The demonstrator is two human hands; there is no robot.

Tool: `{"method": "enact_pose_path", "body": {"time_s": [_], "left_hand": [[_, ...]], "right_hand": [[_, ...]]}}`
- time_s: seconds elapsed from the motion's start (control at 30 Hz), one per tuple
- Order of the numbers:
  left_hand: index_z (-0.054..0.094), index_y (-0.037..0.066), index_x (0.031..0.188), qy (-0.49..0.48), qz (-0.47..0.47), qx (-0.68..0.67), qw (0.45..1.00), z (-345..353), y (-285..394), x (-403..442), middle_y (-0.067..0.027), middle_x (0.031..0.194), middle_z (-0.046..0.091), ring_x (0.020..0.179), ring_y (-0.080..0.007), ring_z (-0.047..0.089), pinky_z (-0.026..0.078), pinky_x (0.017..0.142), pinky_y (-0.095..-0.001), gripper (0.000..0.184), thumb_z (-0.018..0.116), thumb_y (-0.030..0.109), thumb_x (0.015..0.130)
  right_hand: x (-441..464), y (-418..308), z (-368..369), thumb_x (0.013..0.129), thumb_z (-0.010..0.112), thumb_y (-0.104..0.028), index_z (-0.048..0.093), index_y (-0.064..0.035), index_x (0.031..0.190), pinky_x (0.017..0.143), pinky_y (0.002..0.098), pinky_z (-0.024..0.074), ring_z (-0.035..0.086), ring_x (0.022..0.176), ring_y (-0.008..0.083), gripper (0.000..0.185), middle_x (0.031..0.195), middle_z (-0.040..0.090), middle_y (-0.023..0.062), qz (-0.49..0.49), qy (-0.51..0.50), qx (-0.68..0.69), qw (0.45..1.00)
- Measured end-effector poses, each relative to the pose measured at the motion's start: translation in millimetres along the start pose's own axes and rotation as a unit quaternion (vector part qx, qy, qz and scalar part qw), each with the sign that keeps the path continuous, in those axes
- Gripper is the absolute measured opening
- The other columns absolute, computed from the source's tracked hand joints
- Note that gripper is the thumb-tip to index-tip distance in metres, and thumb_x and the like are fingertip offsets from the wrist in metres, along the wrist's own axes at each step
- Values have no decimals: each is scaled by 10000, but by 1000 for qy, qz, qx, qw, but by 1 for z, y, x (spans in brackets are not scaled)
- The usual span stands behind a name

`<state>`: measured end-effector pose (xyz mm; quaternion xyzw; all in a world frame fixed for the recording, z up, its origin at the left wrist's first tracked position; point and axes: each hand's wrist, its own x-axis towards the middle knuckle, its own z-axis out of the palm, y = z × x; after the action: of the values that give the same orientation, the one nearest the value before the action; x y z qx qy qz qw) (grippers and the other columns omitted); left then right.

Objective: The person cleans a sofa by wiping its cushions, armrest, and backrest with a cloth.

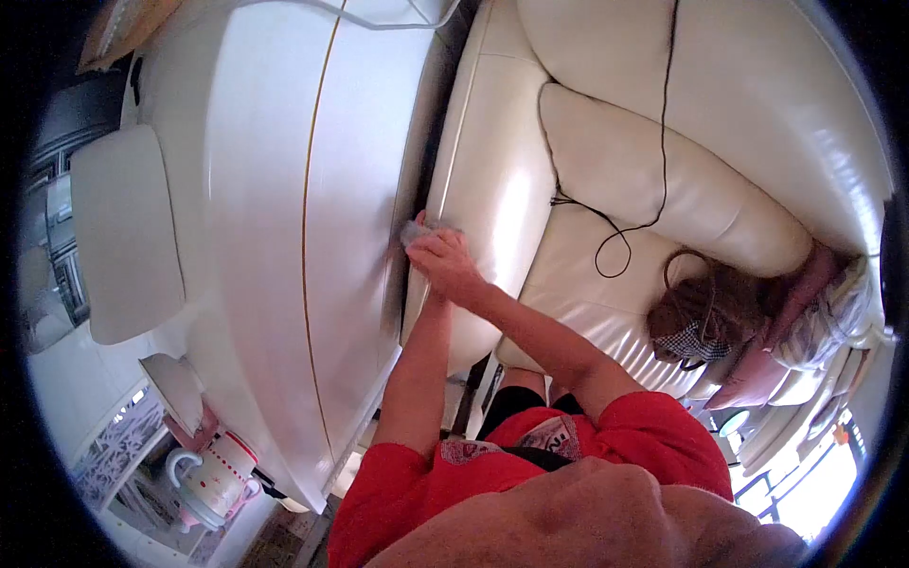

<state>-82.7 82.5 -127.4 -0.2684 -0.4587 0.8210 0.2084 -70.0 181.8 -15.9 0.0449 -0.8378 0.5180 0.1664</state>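
My right hand (454, 265) and my left hand (434, 275) are together over the front of the cream sofa arm (497, 123), beside the gap to a white panelled furniture top (256, 189). Between my fingers is a small crumpled grey cloth (412, 233), part of it sticking out on the left. My right hand is closed and lies over the left one, hiding most of it. The left fingers show only in part, bent around the same grey cloth.
A black cable (663, 142) runs down the sofa back and loops on the seat. A brown bag (705, 308) and folded fabrics (814, 322) lie at the right. A white chair back (128, 232) and a decorated mug (222, 473) are at the left.
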Motion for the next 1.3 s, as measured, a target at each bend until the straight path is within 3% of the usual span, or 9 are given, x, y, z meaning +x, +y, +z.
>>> {"method": "enact_pose_path", "body": {"time_s": [0.07,0.1,0.2,0.3,0.43,0.7,0.8,0.93,1.3], "left_hand": [[578,94,984,-96,156,474,861,-1,9,4,-57,935,587,912,-232,558,435,844,-365,297,506,359,869],[580,78,980,-40,287,762,579,-2,11,5,-82,952,590,922,-260,556,429,854,-382,295,480,338,882],[559,-15,1039,81,390,877,-270,15,-82,18,-183,1019,581,953,-360,533,409,868,-442,418,359,336,928],[549,-11,1075,72,380,884,-264,16,-92,19,-220,1000,566,940,-400,509,396,831,-475,464,303,359,937],[555,-16,1073,69,387,883,-258,15,-84,19,-214,1022,566,964,-393,512,393,860,-468,510,288,400,946],[559,-4,1069,77,403,883,-230,12,-82,21,-208,995,571,930,-396,518,401,830,-473,489,311,394,930],[561,19,1067,62,408,881,-230,14,-83,20,-201,977,573,905,-403,516,403,802,-487,440,328,362,920],[560,14,1066,69,398,878,-256,15,-84,19,-206,988,569,909,-406,513,402,803,-488,439,328,356,919],[560,-22,1081,96,386,886,-239,16,-88,18,-218,1012,577,973,-392,511,389,871,-465,462,341,352,922]], "right_hand": [[14,-7,-31,758,581,-39,648,-134,989,851,441,402,553,942,279,258,1000,603,68,30,39,12,999],[21,-10,-51,746,589,-18,643,-125,991,844,432,411,564,937,284,273,991,609,72,60,74,28,995],[47,36,-135,765,552,-19,605,-36,1017,825,398,426,560,923,276,259,1043,596,120,72,157,-110,979],[60,111,-218,751,498,46,558,-16,1108,913,430,398,519,1040,346,368,1075,589,151,62,325,-255,909],[54,163,-231,767,545,-57,562,-90,1079,824,463,404,520,1006,316,315,1051,562,138,232,243,-468,817],[111,135,-131,736,568,-81,542,-117,1072,789,461,388,486,985,285,340,993,545,83,179,203,-364,891],[115,120,-148,720,571,-58,571,-111,1025,778,443,390,491,978,273,309,998,546,85,142,128,-249,949],[173,67,-235,697,577,-38,622,-127,903,782,410,383,499,968,245,229,1020,553,30,-181,185,-277,925],[183,98,-289,712,580,-188,614,-135,935,829,408,393,481,986,216,232,1016,535,1,-241,43,-594,766]]}}
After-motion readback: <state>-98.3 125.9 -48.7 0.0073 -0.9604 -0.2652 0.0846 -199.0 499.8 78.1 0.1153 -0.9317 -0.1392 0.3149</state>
